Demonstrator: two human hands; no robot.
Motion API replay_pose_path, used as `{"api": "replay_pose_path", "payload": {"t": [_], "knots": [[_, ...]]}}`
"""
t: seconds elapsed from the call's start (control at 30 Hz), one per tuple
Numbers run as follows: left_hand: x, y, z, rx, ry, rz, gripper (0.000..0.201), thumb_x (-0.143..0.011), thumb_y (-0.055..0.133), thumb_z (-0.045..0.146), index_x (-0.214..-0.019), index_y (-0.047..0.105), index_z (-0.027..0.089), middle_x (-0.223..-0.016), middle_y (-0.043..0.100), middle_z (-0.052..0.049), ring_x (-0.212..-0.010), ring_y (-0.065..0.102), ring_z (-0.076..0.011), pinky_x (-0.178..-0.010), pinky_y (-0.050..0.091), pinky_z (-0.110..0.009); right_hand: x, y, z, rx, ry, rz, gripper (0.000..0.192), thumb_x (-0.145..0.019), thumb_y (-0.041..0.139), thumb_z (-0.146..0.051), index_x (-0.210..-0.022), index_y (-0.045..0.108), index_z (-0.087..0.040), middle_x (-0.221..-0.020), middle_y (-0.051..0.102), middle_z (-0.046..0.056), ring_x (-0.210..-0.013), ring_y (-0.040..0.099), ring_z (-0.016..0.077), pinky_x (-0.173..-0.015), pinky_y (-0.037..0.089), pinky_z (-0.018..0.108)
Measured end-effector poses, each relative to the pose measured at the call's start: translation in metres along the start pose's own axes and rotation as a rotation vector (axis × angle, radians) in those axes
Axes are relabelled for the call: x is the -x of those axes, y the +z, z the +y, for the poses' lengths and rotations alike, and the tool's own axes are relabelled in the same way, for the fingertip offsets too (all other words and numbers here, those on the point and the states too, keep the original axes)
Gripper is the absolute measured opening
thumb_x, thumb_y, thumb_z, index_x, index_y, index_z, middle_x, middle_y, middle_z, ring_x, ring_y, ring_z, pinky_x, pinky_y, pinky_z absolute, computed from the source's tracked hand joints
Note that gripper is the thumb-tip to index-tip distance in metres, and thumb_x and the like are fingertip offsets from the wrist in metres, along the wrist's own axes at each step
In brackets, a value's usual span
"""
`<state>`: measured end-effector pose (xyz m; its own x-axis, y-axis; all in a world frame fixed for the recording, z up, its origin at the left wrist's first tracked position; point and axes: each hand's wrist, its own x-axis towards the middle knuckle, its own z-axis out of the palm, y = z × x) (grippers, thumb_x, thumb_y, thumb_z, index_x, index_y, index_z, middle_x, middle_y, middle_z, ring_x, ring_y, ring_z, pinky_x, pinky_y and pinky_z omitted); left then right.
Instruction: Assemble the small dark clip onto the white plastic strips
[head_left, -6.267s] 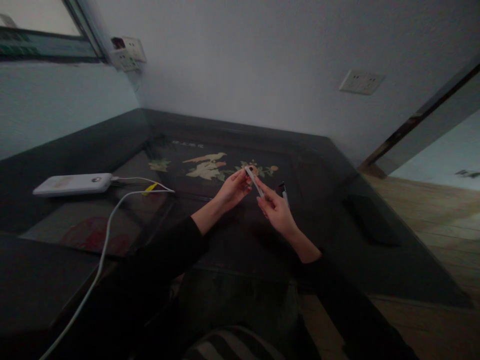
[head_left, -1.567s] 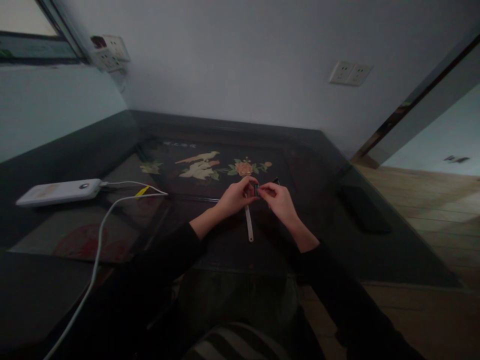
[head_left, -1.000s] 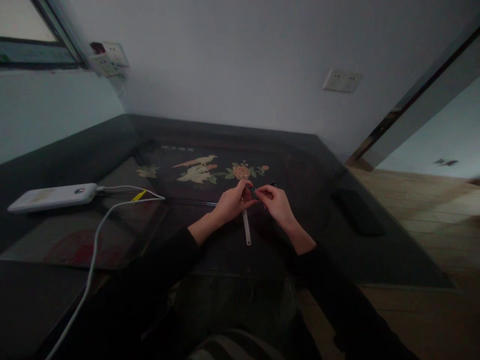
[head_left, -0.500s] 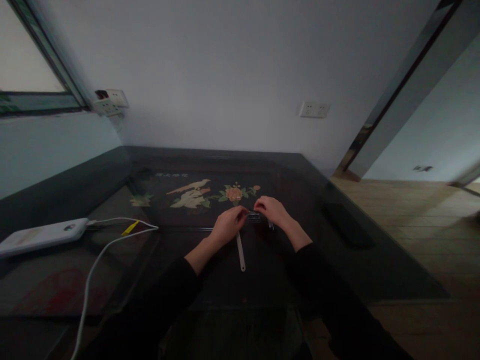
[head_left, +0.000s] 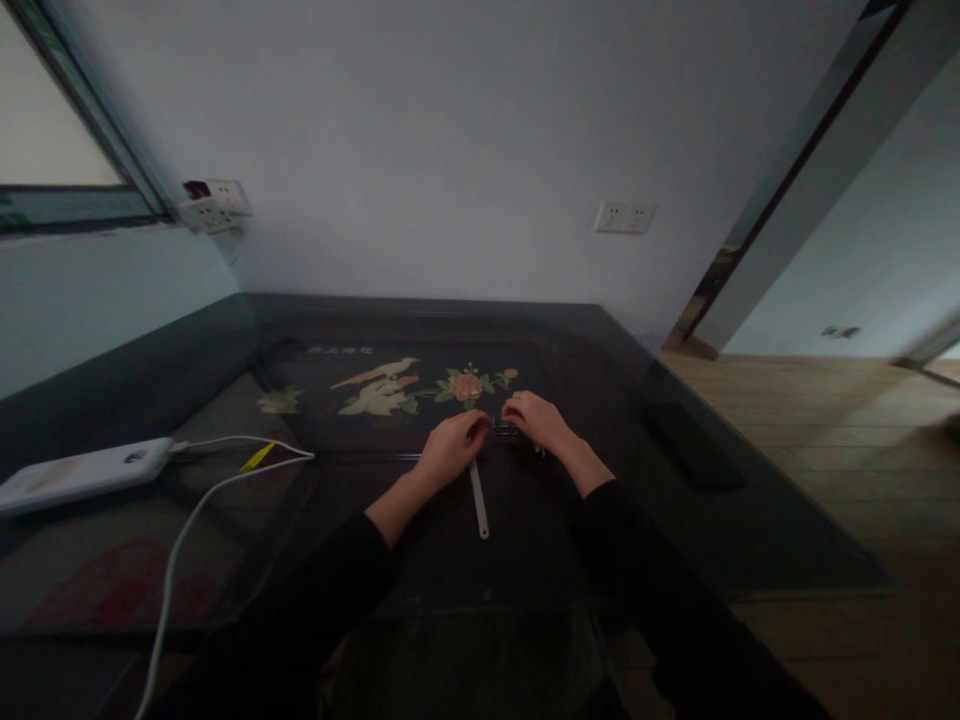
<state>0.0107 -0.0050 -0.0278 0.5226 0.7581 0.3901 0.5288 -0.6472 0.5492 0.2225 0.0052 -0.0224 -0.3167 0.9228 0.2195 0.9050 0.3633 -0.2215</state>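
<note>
My left hand (head_left: 452,447) and my right hand (head_left: 541,420) are close together over the dark table, fingers curled. Between them lies a small dark, shiny object with thin parallel bars (head_left: 507,432); its kind is too small to make out. The fingertips of both hands are at its edges, closed in a pinch, and what they grip is hidden. A narrow pale strip with a hole at its near end (head_left: 480,502), like a ruler, lies on the table, its far end under my left hand. A small light piece (head_left: 540,452) shows below my right hand.
The dark glossy table (head_left: 420,570) bears a bird-and-flower picture (head_left: 382,395). At left lies a white power bank (head_left: 90,475) with a white cable (head_left: 176,560) and yellow tag (head_left: 258,457). A flat black object (head_left: 694,445) lies at right. Wall sockets (head_left: 625,217) are beyond.
The view has shifted slightly. My right hand's fingertips have moved a little left and cover more of the small barred object's upper edge. My left hand stays beside it.
</note>
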Motion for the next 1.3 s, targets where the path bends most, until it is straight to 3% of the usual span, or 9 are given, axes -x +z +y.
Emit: {"api": "replay_pose_path", "payload": {"t": [0.47,0.87,1.17,1.3], "knots": [[-0.001,0.004,-0.007,0.004,0.037,0.002,0.015,-0.09,0.052,0.017,-0.1,0.063,0.019,-0.089,0.069,-0.004,-0.083,0.064,-0.0183,-0.079,0.05,-0.032,-0.006,0.019,0.0,-0.123,0.103,0.073,0.01,-0.09,0.064,-0.018,-0.087,0.073,-0.016,-0.092,0.064,0.008,-0.093,0.056,0.0195,-0.08,0.042,0.029],[-0.002,0.005,-0.003,0.02,0.044,-0.005,0.015,-0.088,0.053,0.014,-0.097,0.065,0.02,-0.092,0.07,-0.005,-0.084,0.065,-0.0182,-0.08,0.052,-0.031,-0.004,0.019,-0.007,-0.076,0.093,0.088,0.013,-0.092,0.061,-0.016,-0.091,0.074,-0.017,-0.096,0.066,0.009,-0.096,0.057,0.0205,-0.083,0.042,0.029],[-0.027,0.019,-0.009,-0.04,0.071,0.077,0.015,-0.089,0.054,0.014,-0.099,0.064,0.018,-0.097,0.069,-0.006,-0.092,0.064,-0.0196,-0.087,0.05,-0.035,0.001,0.013,-0.008,-0.076,0.1,0.128,0.017,-0.093,0.059,-0.019,-0.102,0.074,-0.019,-0.102,0.066,0.009,-0.101,0.057,0.0218,-0.085,0.044,0.03],[-0.025,0.021,-0.008,-0.078,0.032,0.067,0.017,-0.09,0.053,0.015,-0.103,0.063,0.018,-0.105,0.069,-0.007,-0.102,0.063,-0.0213,-0.09,0.047,-0.037,0.003,0.004,-0.006,-0.112,0.125,0.178,0.015,-0.091,0.06,-0.017,-0.094,0.075,-0.02,-0.097,0.066,0.008,-0.098,0.058,0.0211,-0.084,0.044,0.03]]}}
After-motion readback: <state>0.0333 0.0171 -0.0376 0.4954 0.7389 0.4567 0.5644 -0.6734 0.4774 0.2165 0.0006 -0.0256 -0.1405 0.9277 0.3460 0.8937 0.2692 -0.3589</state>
